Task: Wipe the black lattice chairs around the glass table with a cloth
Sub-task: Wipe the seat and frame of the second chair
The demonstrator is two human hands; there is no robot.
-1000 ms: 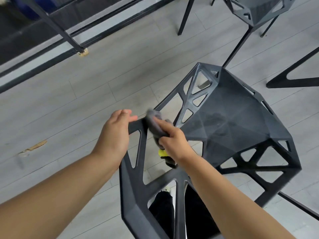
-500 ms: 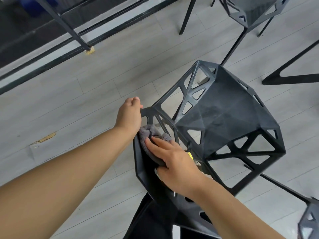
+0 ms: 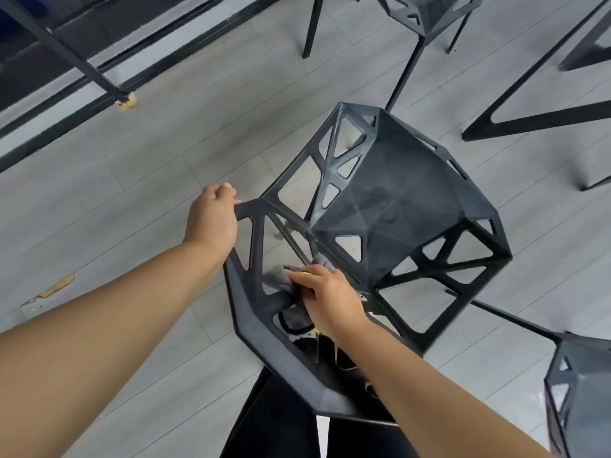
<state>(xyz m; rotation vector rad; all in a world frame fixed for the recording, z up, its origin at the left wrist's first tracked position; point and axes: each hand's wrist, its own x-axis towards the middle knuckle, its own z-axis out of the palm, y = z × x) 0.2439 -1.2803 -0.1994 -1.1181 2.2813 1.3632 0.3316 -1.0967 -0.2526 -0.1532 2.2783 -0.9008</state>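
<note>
One black lattice chair (image 3: pixel 396 206) stands just before the person on the grey floor (image 3: pixel 132 226). It looks stiff and light, probably moulded plastic, and is best held by its rim. The left hand (image 3: pixel 211 219) curls its fingers over the backrest's top corner. The right hand (image 3: pixel 327 299), fingers close together, clasps the soft grey cloth (image 3: pixel 279 279) round a backrest strut. No container shows.

Office-like seating area, black lattice chairs (image 3: pixel 396 209), grey plank floor (image 3: pixel 132 193)
</note>
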